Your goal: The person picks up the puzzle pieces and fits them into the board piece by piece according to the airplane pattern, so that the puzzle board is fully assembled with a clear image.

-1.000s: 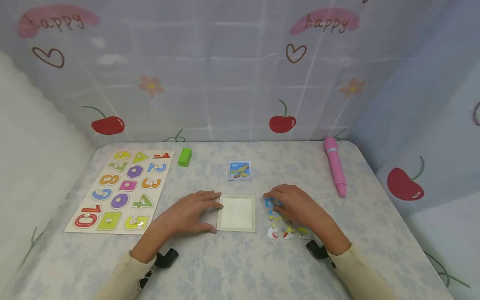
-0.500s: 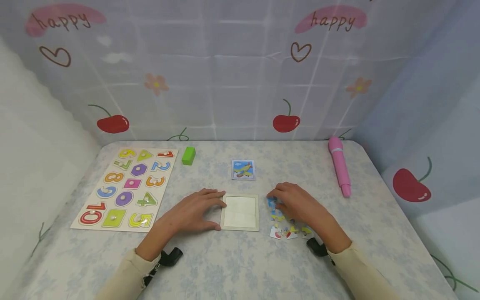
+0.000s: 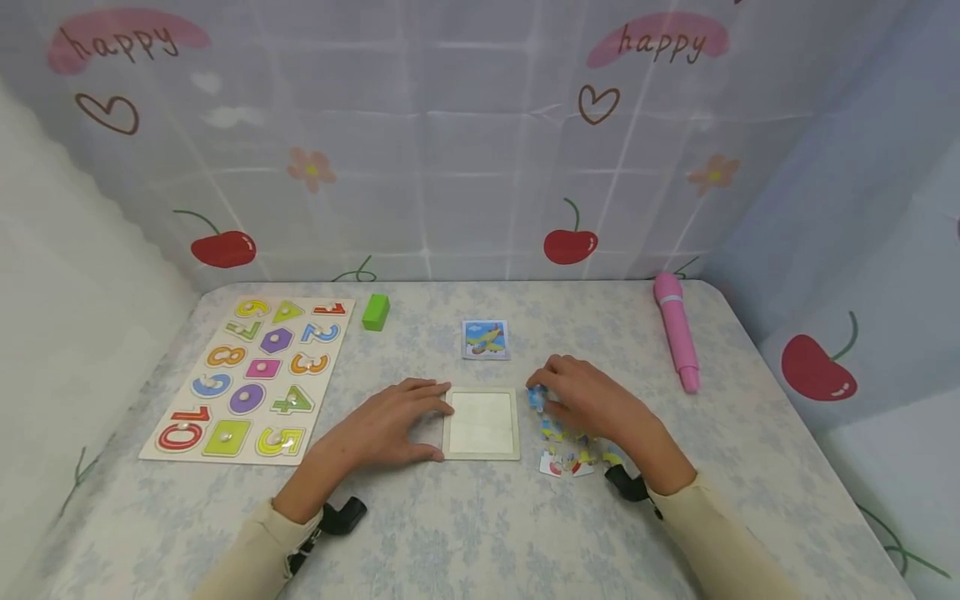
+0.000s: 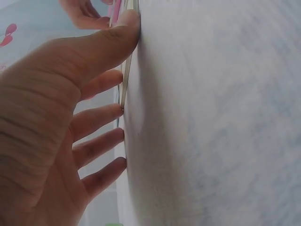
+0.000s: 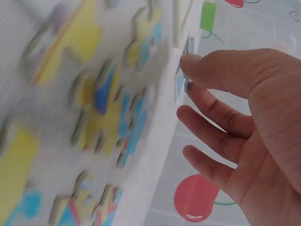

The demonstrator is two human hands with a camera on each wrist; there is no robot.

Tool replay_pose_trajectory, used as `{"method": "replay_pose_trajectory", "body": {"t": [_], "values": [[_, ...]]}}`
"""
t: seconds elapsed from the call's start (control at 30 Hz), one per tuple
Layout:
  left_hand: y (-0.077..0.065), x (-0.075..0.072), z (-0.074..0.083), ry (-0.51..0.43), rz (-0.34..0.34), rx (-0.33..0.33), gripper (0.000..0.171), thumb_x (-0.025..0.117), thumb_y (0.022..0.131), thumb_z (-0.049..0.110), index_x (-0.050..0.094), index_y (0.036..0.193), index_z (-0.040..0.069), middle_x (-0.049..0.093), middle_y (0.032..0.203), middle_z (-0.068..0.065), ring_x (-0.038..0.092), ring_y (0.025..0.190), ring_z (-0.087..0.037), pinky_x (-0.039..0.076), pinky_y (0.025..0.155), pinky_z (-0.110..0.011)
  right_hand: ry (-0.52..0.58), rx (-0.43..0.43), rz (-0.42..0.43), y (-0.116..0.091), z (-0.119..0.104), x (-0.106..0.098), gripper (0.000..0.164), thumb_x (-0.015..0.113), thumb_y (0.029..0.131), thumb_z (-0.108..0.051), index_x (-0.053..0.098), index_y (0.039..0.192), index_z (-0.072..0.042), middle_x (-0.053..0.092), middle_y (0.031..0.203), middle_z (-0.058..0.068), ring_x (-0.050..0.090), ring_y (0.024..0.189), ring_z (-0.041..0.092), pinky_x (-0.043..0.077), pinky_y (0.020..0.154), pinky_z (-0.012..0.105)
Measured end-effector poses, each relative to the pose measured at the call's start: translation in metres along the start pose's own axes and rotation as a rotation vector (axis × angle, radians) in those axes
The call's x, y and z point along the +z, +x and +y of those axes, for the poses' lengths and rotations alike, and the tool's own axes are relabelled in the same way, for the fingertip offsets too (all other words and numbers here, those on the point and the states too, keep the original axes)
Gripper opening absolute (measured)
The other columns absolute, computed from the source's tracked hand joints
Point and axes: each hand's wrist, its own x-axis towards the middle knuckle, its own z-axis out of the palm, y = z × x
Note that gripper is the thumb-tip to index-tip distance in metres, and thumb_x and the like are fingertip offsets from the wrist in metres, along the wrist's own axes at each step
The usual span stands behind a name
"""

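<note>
My left hand [image 3: 393, 421] rests at the left edge of a square cream puzzle tray [image 3: 480, 456], thumb near its lower corner and fingers spread along the side. In the left wrist view those fingertips [image 4: 117, 110] touch the tray's edge and the table. On the tray's other side, my right hand [image 3: 596, 404] pinches a blue jigsaw piece [image 3: 536, 398] between thumb and index finger. The right wrist view shows this piece [image 5: 190, 44] tilted up at the fingertips. Several loose jigsaw pieces [image 3: 553, 462], yellow, blue and white, lie under and below the right hand, partly hidden by it.
A small airplane picture card [image 3: 485, 340] lies behind the tray. To the left are a number-and-shape peg board [image 3: 321, 387] and a green block [image 3: 376, 312]. A pink microphone-shaped stick [image 3: 677, 333] lies at the right. A printed curtain [image 3: 465, 150] hangs behind the table.
My right hand has drawn a blue jigsaw piece slightly up and left, out of the group toward the tray. The left hand stays at the tray's edge. The head view has shifted a little.
</note>
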Motion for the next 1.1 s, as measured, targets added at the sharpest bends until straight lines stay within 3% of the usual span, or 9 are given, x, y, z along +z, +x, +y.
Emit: {"method": "replay_pose_trajectory", "body": {"t": [0.27, 0.6, 1.1], "values": [[0.000, 0.001, 0.000, -0.004, 0.002, -0.007, 0.060, 0.090, 0.087, 0.046, 0.072, 0.138, 0.020, 0.050, 0.165, -0.006, 0.046, 0.152, -0.032, 0.044, 0.118, -0.056, -0.002, -0.030, -0.007, 0.014, -0.017, 0.001, 0.031, 0.082, 0.096, -0.011, 0.073, 0.126, -0.009, 0.065, 0.112, 0.006, 0.058, 0.090, 0.018, 0.055, 0.080, 0.034], [-0.001, 0.000, -0.001, 0.006, 0.006, 0.004, 0.059, 0.090, 0.087, 0.048, 0.073, 0.136, 0.019, 0.051, 0.164, -0.006, 0.048, 0.150, -0.031, 0.046, 0.117, -0.054, 0.029, -0.029, -0.041, 0.032, -0.039, 0.001, 0.031, 0.082, 0.097, -0.012, 0.074, 0.127, -0.011, 0.067, 0.116, 0.006, 0.064, 0.098, 0.022, 0.058, 0.086, 0.037], [0.000, 0.000, -0.005, 0.008, 0.010, 0.045, 0.055, 0.086, 0.090, 0.050, 0.074, 0.134, 0.018, 0.051, 0.164, -0.006, 0.048, 0.150, -0.030, 0.047, 0.116, -0.052, 0.033, -0.053, -0.096, 0.056, -0.053, 0.013, 0.030, 0.077, 0.101, -0.014, 0.073, 0.131, -0.012, 0.066, 0.121, 0.007, 0.065, 0.102, 0.023, 0.057, 0.087, 0.037]]}}
